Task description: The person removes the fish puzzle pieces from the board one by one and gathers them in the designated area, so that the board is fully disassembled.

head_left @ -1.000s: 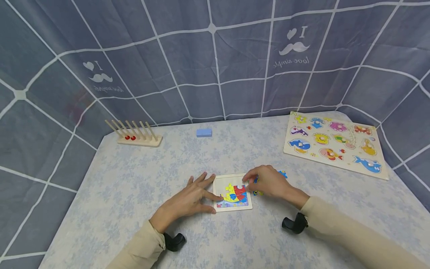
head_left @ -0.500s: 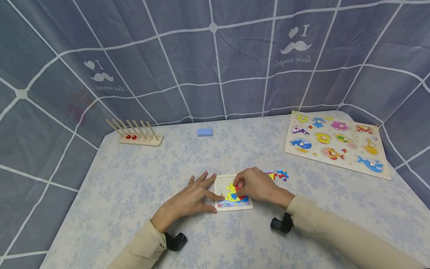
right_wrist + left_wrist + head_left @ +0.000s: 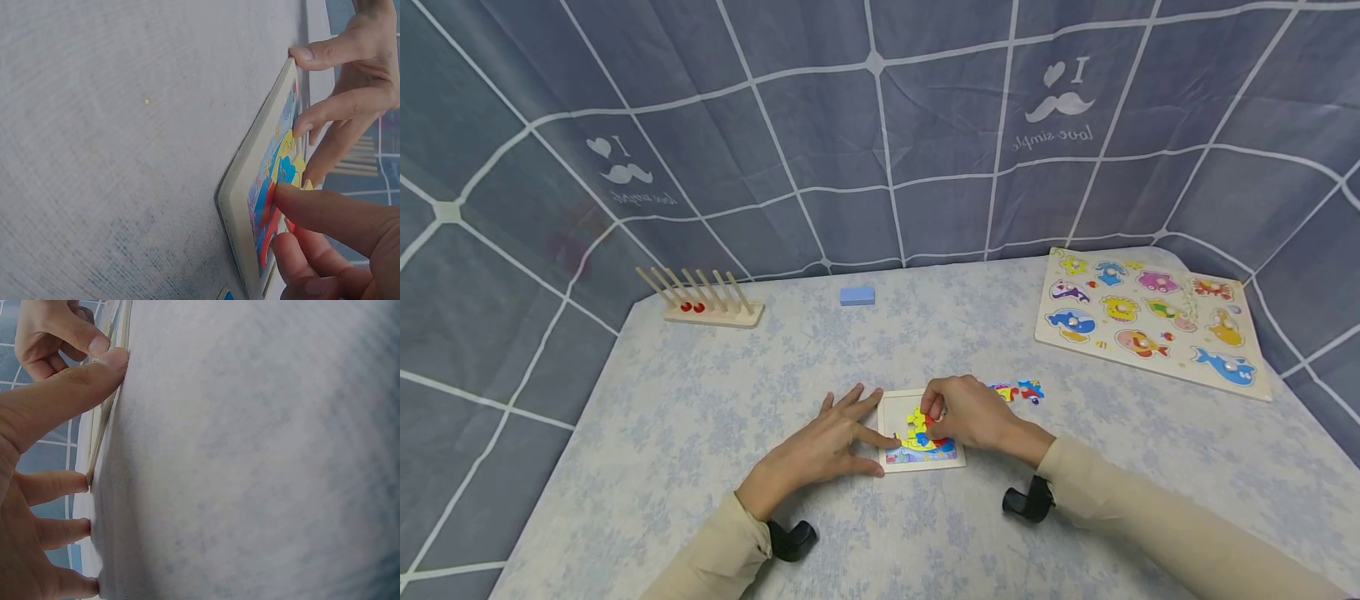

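A small jigsaw tray with a pale wooden frame [image 3: 886, 408] lies flat on the table, partly filled with yellow, red and blue pieces. The left hand [image 3: 820, 450] spreads its fingers along the tray's left side, thumb at the near corner and one finger on the picture. Over the tray's right half, the right hand [image 3: 973, 408] pinches a puzzle piece [image 3: 289, 225] between thumb and fingers; only a bit of red shows, the rest is hidden. Just right of that hand lie loose puzzle pieces [image 3: 1032, 391], partly covered by it.
A wooden stand with upright rods and red beads [image 3: 722, 315] is at the back left. Near the back edge sits a blue block [image 3: 857, 296]. A sea-animal knob puzzle board [image 3: 1120, 340] lies at the right. A grey-blue checked curtain [image 3: 940, 217] surrounds the table.
The right hand has moved left from the tray's right edge to over the red pieces, uncovering loose pieces behind it. During the last half second it barely shifts. The left hand stays put.
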Tool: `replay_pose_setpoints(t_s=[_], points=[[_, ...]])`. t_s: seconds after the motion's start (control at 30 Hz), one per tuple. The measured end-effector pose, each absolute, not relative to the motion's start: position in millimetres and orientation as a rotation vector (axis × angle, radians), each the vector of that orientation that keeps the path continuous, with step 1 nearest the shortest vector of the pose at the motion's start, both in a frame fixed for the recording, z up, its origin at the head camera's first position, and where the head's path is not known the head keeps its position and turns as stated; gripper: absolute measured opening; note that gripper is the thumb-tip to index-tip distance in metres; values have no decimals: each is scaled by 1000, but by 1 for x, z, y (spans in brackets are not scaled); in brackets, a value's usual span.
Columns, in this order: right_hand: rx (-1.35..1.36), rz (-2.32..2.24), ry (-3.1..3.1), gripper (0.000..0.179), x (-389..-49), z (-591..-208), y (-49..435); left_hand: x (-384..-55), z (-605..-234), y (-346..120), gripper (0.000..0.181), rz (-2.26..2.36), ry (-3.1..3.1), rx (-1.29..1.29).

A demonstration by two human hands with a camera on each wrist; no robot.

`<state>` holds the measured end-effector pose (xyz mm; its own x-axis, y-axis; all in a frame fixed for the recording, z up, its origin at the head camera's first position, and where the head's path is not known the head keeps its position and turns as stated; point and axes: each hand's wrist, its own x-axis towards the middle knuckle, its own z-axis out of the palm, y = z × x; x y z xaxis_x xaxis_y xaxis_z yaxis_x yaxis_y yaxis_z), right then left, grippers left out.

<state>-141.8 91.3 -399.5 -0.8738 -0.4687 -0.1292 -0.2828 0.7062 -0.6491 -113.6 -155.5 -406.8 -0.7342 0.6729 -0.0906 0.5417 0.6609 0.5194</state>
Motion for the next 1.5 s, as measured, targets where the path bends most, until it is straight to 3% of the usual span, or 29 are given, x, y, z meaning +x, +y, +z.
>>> replay_pose_setpoints(t_s=[0.63, 1.03, 1.3, 1.5], points=[[-694, -1249, 2349, 15, -129, -399, 100, -114, -409, -155, 42, 669, 2625, 1002], [-577, -1374, 2335, 10, -142, -402, 97, -114, -409, -154, 42, 653, 2625, 979], [-349, -1435, 2282, 30, -146, -399, 116, -113, -408, -155, 42, 651, 2625, 971], [-221, -1398, 2316, 33, -144, -397, 140, -113, -409, -156, 42, 672, 2624, 972]])
